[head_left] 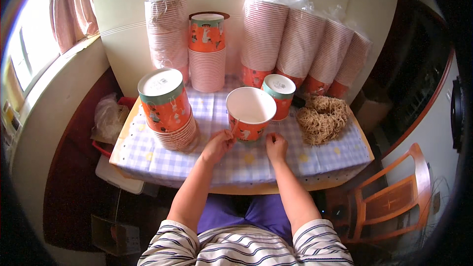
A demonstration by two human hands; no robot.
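- A small table (148, 155) under a checked lilac cloth (315, 155) stood against a cream wall, a wooden chair (394, 202) at its right
- The left hand (218, 145) pinched what looked like a thin string at the open orange paper cup (250, 113); the right hand (276, 147) rested curled on the cloth just beside it, holding nothing
- A pile of tan strings (322, 118) lay right of the cup
- An upturned cup stack (167, 111) stood left
- Wrapped cup stacks (300, 44) lined the wall behind
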